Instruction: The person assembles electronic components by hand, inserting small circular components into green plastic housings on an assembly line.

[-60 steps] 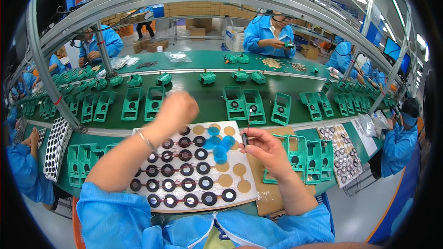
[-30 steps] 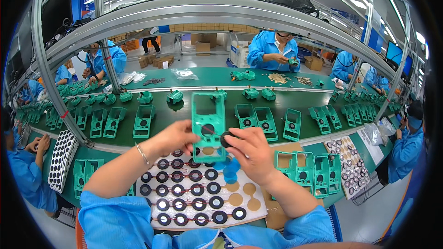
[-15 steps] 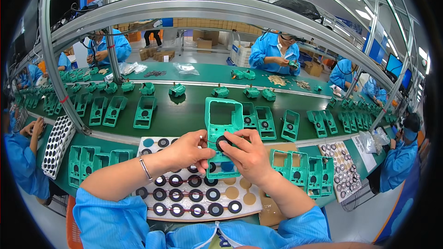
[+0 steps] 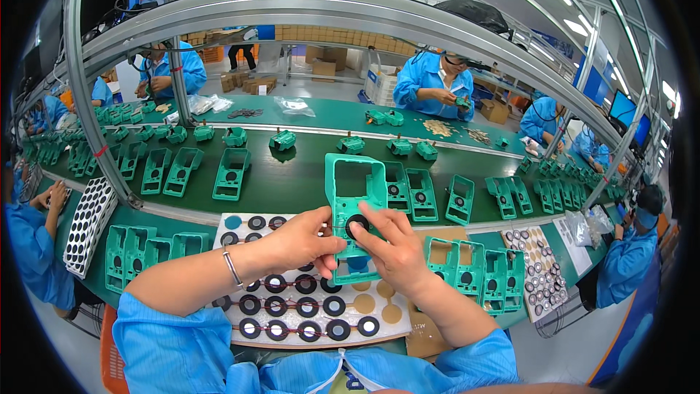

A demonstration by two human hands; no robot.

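Note:
A green plastic housing (image 4: 356, 169) is held up in front of me, its large rectangular opening at the top. A round black speaker (image 4: 356, 225) lies in its lower middle part. My left hand (image 4: 302, 239) is closed at the housing's left edge, a thin wire running near its fingertips. From the right, my right hand (image 4: 401, 252) has its fingers on the speaker's upper and lower rim; part of the speaker is covered by them. Below my hands, a white foam tray (image 4: 233, 263) carries rows of black speakers with red wires.
Green housings (image 4: 467, 270) stand to the right, others (image 4: 146, 248) to the left. Behind runs a green conveyor belt (image 4: 306, 179) with more housings. A metal frame bar (image 4: 292, 18) crosses above. Co-workers in blue sit opposite and at both sides. A second speaker tray (image 4: 536, 266) lies right.
My right fingers have shifted and spread, and more of the speaker's face now shows in the housing. Small housings on the belt have slid slightly right. My left hand has barely moved.

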